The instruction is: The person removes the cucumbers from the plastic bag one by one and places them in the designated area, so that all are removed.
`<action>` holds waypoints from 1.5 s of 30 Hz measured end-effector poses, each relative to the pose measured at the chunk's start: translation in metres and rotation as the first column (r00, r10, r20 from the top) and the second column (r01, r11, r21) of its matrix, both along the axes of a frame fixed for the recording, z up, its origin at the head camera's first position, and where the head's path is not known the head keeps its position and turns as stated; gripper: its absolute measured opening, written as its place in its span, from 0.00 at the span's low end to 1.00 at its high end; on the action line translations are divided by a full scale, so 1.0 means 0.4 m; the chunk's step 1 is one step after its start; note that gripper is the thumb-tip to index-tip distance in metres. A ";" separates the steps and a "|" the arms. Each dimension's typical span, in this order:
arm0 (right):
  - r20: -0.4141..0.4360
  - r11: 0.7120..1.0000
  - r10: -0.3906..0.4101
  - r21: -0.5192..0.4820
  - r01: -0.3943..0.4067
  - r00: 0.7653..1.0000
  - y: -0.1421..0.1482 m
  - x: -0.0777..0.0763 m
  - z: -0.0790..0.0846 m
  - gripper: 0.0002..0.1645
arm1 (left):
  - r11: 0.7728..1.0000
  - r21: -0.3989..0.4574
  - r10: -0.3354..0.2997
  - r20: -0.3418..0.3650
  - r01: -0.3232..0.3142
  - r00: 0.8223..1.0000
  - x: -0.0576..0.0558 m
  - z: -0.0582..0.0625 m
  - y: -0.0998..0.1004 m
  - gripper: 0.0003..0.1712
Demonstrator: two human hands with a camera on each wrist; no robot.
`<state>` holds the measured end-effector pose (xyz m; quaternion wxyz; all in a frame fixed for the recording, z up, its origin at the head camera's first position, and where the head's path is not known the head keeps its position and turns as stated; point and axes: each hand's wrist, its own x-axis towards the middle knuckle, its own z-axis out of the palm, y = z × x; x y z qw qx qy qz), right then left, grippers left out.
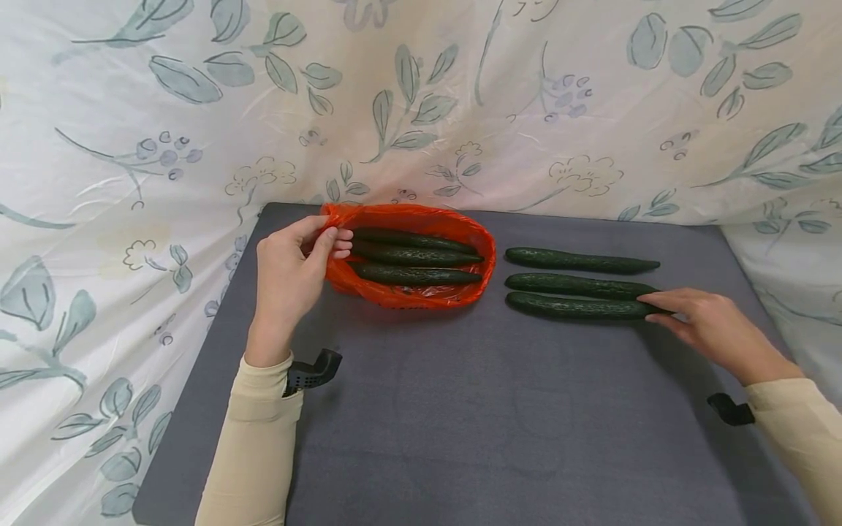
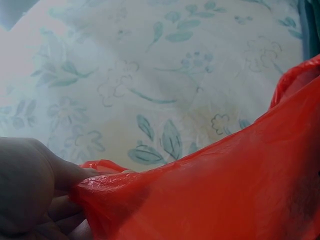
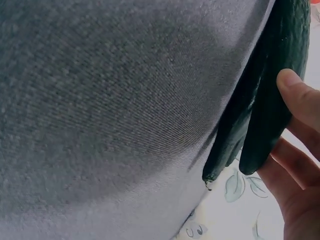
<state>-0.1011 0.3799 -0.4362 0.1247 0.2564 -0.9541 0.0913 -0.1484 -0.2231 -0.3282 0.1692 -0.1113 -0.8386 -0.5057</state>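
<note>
A red plastic bag point(image 1: 487, 241) lies with its mouth spread wide at the back of the table, and three dark green cucumbers point(image 1: 421, 276) lie inside it. My left hand point(image 1: 296, 263) pinches the bag's left rim between thumb and fingers; the left wrist view shows the gathered red plastic point(image 2: 105, 185) at the fingertips. To the right of the bag are three more cucumbers, roughly parallel. With thumb and fingers, my right hand point(image 1: 713, 325) grips the right end of the nearest cucumber point(image 1: 572, 306). Just behind it is the middle cucumber point(image 1: 572, 283), then the farthest one point(image 1: 572, 259).
The grey table point(image 1: 460, 409) stretches toward me in front of the bag and cucumbers. A leaf-patterned cloth point(image 1: 421, 124) rises behind the table's back edge and hangs along both sides. Each wrist wears a black camera mount point(image 1: 314, 370).
</note>
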 end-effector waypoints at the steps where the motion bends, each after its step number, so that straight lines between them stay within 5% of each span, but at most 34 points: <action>1: 0.005 1.000 0.000 0.002 0.000 1.000 0.000 -0.002 -0.002 0.32 | 1.000 0.002 -0.002 -0.001 0.002 1.000 0.000 0.000 0.000 0.12; 30: 0.086 0.998 -0.068 0.024 0.066 0.994 -0.018 -0.017 -0.032 0.28 | 1.000 0.022 -0.013 -0.018 0.014 1.000 -0.001 -0.001 -0.002 0.11; 45: 0.061 0.996 -0.086 0.006 0.086 0.994 -0.025 -0.014 -0.024 0.29 | 0.999 0.035 -0.009 -0.008 0.009 1.000 0.000 0.004 -0.002 0.12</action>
